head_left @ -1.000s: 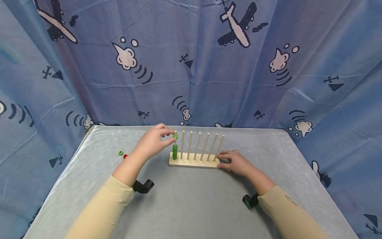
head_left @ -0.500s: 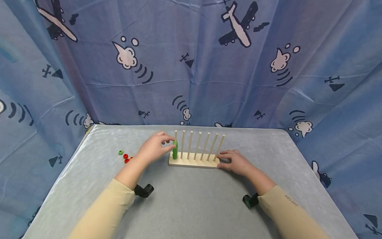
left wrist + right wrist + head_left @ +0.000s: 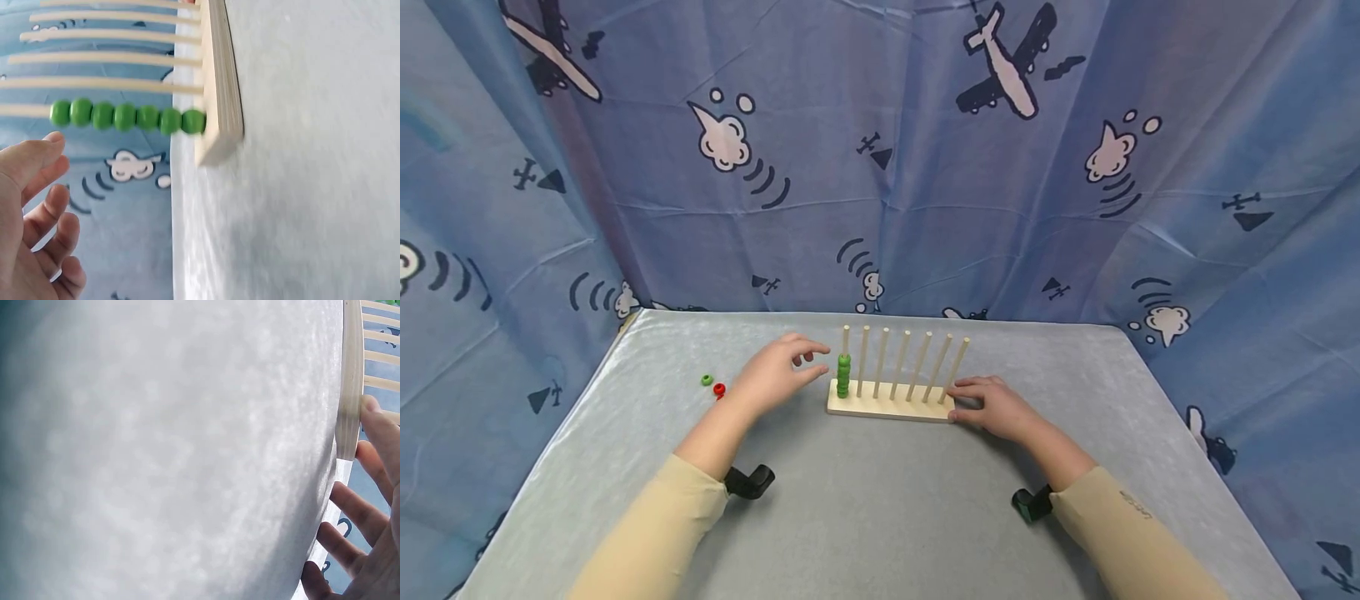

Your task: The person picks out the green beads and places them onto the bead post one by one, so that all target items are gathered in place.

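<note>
A wooden peg stand [image 3: 891, 408] with a row of upright pegs sits on the table. Several green beads [image 3: 843, 377] are stacked on its leftmost peg, the bare peg tip showing above them. My left hand [image 3: 778, 371] hovers just left of that stack, thumb and fingers apart and holding nothing. In the left wrist view the same left hand [image 3: 37, 206] has its fingertips near the top bead [image 3: 60, 113], with a gap between. At the other end of the stand, my right hand [image 3: 992, 407] grips the base's right end between thumb and fingers.
A loose green bead [image 3: 707, 380] and a red bead [image 3: 719, 389] lie on the pale tablecloth [image 3: 880, 517] left of the stand, with more red partly hidden behind my left forearm. A blue patterned curtain [image 3: 820, 167] hangs behind the table.
A green bead has slid down the leftmost peg onto the stack. My left hand has let go of it and drawn back to the left. My right hand stays at the base.
</note>
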`<state>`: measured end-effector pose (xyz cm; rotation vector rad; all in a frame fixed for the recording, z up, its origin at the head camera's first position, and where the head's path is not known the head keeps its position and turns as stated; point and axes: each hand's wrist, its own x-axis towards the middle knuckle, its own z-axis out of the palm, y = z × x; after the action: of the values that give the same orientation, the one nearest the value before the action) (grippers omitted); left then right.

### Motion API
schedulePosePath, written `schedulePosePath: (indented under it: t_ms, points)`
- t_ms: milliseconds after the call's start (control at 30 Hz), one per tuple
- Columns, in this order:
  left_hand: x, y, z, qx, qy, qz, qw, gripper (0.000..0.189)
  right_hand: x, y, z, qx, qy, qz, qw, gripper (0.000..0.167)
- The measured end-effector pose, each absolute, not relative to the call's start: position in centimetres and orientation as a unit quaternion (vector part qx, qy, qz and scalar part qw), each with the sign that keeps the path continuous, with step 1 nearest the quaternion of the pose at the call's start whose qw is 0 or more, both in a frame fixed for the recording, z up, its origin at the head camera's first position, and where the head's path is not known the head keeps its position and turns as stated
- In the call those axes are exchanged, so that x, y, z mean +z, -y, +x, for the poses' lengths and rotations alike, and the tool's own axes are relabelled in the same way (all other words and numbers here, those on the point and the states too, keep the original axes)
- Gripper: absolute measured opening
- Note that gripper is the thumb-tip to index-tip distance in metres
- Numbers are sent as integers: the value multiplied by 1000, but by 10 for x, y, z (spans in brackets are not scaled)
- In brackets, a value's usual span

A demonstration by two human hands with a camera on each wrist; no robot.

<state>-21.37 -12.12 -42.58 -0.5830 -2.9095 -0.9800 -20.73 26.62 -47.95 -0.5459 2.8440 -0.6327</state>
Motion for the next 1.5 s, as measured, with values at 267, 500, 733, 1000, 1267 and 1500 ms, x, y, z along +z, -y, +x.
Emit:
schedulePosePath:
  t_ms: [267,500,733,1000,1267,1500]
  points:
    - [-425,166,-205,-295,944,-146,0,33,-481,-267,-208,-218,-954,-183,89,55]
    - [-425,220,-198,-286,953,-101,-4,37,-479,-268,-208,-214,-955,-186,89,55]
    - [-437,262,-198,-276,959,-69,8,39,-480,-269,-208,-215,-955,-184,87,54]
    - [-452,279,-200,-268,962,-58,-9,38,-480,-267,-209,-214,-955,-190,83,55]
    - [-464,283,-210,-266,961,-67,-38,38,-479,-265,-209,-212,-956,-182,88,55]
    - [-470,283,-221,-255,962,-65,-71,38,-479,-265,-209,-213,-955,-184,89,55]
